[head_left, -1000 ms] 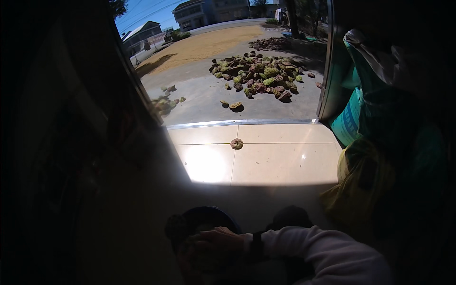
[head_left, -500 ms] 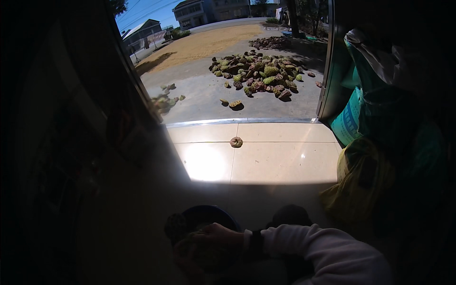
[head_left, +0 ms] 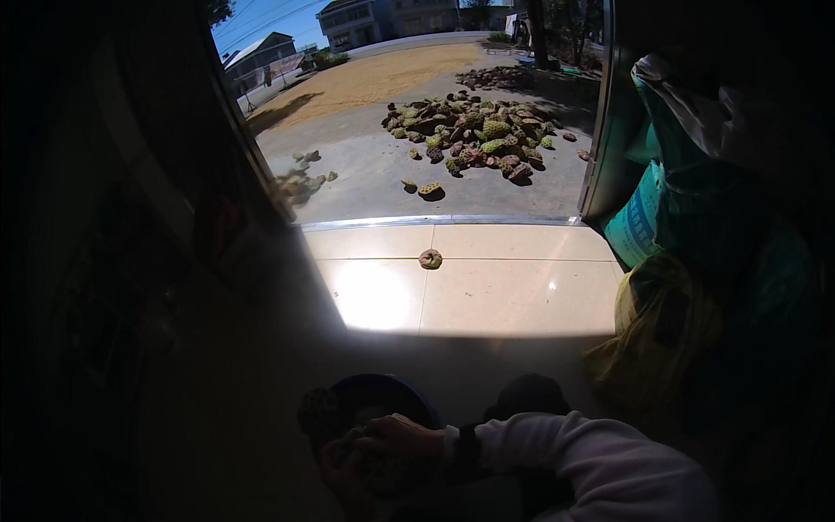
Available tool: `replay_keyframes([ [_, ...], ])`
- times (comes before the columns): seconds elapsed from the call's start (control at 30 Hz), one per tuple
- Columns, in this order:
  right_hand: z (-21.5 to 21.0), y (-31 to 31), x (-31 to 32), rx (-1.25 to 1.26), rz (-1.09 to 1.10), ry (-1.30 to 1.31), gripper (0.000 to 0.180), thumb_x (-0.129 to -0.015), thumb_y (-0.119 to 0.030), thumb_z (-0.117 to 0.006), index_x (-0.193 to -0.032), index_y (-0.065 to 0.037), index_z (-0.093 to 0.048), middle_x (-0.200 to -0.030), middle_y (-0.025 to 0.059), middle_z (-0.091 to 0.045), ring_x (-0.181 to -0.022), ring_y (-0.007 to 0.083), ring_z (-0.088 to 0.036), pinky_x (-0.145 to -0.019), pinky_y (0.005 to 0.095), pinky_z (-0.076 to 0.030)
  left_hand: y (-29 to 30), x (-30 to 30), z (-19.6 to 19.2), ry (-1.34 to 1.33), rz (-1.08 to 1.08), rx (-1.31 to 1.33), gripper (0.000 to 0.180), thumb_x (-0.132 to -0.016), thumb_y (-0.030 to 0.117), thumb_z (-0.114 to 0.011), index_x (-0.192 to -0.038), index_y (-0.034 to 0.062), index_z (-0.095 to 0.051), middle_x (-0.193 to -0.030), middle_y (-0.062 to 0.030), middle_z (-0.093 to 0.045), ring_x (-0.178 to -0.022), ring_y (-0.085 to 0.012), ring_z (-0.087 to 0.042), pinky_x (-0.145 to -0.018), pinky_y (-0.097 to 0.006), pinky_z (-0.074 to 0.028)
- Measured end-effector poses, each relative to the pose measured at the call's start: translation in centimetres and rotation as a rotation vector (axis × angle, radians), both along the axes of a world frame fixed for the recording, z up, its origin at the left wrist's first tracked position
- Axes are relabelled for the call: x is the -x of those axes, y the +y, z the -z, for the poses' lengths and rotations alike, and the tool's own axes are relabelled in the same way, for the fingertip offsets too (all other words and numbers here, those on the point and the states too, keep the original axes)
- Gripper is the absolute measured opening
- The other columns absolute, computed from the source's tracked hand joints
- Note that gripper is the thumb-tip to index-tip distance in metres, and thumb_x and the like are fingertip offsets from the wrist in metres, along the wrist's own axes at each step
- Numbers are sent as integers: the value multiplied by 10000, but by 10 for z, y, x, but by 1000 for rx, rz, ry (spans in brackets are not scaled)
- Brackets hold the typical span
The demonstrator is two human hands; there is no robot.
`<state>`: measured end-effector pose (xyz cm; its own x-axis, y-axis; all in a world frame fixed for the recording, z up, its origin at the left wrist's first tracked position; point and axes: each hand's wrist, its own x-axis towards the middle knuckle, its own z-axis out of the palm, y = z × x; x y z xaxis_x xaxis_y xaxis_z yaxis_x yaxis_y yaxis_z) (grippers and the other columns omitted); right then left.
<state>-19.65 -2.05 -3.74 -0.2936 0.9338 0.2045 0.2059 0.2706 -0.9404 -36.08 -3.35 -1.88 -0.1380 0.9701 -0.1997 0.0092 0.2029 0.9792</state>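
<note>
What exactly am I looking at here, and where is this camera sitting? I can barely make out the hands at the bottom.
There is no machine here: a person works with bare hands, and the single picture comes from a wide fisheye camera on their head, looking down and out through a doorway. The right hand, in a pale long sleeve with a dark wristband, reaches across over a dark round bowl in deep shadow. The left hand is just below it; the two seem to be together on a small pod-like thing, but the shadow hides the grip. One loose pod lies on the sunlit floor tiles, and a large pile of pods lies on the pavement outside. Green and yellow sacks stand to the right.
</note>
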Motion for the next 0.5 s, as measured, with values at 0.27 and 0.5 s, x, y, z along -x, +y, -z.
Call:
replay_keyframes([
  [0.27, -5, 1, -1, 13, -2, 58, 376, -948, -349, -611, -1033, 16, -643, -836, 156, -679, -740, 242, -660, -647, 370, -516, 3, 8, 18, -139, -3, 14, 355, -813, 66, -730, -1128, 25, -571, -1067, -94, -602, -962, -211, -617, -799, -328, -544],
  [0.5, 18, 9, -2, 49, -38, 119, 318, -955, -272, -568, -1029, 29, -640, -941, 145, -675, -855, 216, -647, -724, 361, -526, 12, 13, 36, -200, -21, 64, 326, -870, 68, -666, -1178, 16, -575, -1111, -113, -615, -995, -229, -629, -831, -337, -551],
])
